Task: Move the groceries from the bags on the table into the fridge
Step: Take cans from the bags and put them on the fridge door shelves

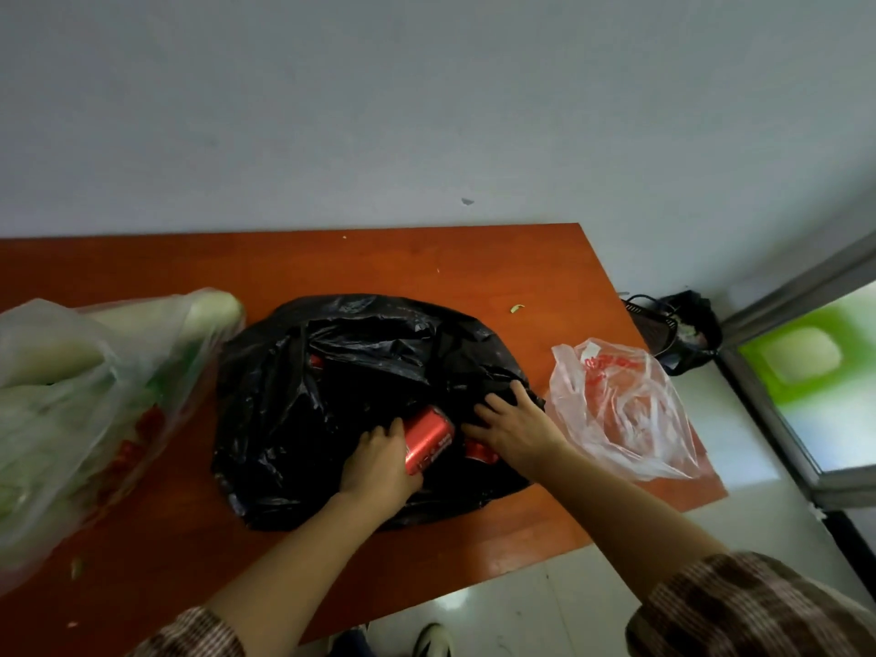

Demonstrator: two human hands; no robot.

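A red metal drink can (pixel 429 438) is lying on its side, tilted, in the open mouth of a crumpled black plastic bag (pixel 284 395).

Orange-brown wooden table (pixel 426 263) with three plastic bags.
Crumpled black plastic bag (pixel 294 410) mid-table; clear bag of pale green vegetables (pixel 71 381) at left; limp clear red-printed bag (pixel 625 410) near the right edge; small green scrap (pixel 517 307) behind.

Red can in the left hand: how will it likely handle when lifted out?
The can looks rigid, so the left hand can probably grip it firmly. Its glossy round side may slip, and likely rolls if laid down. The limp black bag could snag it.
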